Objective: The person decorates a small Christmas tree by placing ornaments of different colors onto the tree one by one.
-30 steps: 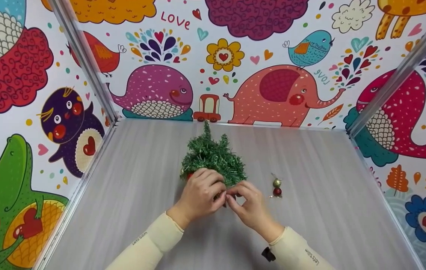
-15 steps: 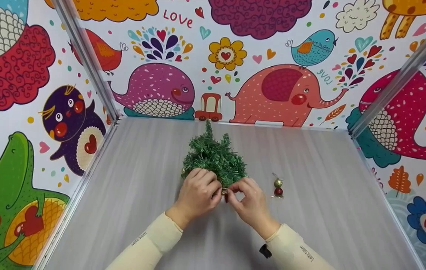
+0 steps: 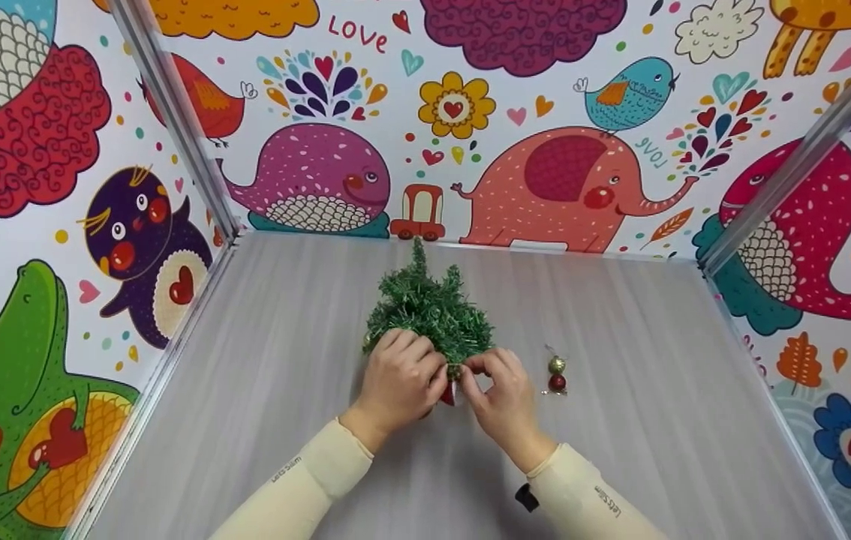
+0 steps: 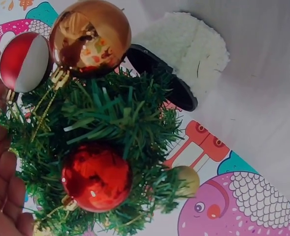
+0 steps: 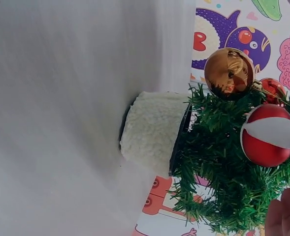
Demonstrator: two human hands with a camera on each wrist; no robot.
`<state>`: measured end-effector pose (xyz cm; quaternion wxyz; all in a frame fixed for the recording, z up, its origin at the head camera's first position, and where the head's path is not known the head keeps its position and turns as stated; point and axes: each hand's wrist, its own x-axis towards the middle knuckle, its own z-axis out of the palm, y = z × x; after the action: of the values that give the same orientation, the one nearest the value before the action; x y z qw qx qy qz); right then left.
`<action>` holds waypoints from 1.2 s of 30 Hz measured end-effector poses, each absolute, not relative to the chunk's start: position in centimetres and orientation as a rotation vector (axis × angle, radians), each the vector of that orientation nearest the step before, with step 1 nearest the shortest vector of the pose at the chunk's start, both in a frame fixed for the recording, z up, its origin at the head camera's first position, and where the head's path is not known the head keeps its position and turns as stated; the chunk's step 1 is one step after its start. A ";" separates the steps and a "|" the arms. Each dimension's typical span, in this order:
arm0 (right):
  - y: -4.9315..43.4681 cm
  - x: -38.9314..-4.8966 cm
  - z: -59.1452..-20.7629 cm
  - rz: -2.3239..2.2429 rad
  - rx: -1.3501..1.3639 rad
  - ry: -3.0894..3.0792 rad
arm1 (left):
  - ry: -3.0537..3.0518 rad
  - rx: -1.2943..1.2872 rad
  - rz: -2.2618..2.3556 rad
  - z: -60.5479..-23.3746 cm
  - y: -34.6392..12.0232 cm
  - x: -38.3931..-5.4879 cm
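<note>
A small green Christmas tree [image 3: 425,304] stands on the table with both hands at its near side. Between the fingertips hangs a red-and-white bauble [image 5: 269,135], its gold cap up against the branches. My left hand [image 3: 403,379] pinches near the cap from the left, and my right hand [image 3: 506,394] pinches from the right with thumb and index finger. The fine cord is hidden by the fingers. Beside it on the branches hang a gold bauble [image 4: 90,38] and a red bauble [image 4: 96,177]. The white pot [image 5: 154,130] is hidden in the head view.
To the right of the tree lie a loose gold bauble [image 3: 557,365] and a dark red one [image 3: 557,382], with small gold bits beside them. Patterned panels with metal posts [image 3: 170,120] enclose the grey table [image 3: 643,420] at the back and sides.
Both hands have moved slightly away from me, towards the branches. Their fingertips have parted a little, and more of the bauble between them shows. The loose baubles lie still.
</note>
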<state>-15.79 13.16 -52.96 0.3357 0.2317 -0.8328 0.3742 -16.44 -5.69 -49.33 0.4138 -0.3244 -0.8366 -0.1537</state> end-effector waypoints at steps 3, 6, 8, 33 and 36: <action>13.1 -15.9 -53.0 0.983 0.598 -2.168 | -2.097 -0.799 -0.389 -49.3 -5.6 -16.4; 13.0 -16.0 -53.0 0.992 0.601 -2.154 | -2.085 -0.789 -0.380 -49.4 -5.5 -16.5; 13.0 -16.0 -53.0 1.004 0.601 -2.140 | -2.075 -0.784 -0.370 -49.4 -5.5 -16.5; 13.2 -15.9 -53.8 0.928 0.691 -2.279 | -2.203 -0.831 -0.236 -49.8 -5.9 -15.9; 13.3 -15.9 -53.7 0.920 0.679 -2.288 | -2.213 -0.831 -0.235 -49.8 -6.0 -15.9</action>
<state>-15.94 13.26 -53.71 0.2876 0.2544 -0.8567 0.3444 -15.86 -6.01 -49.79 0.3737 -0.3244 -0.8641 -0.0918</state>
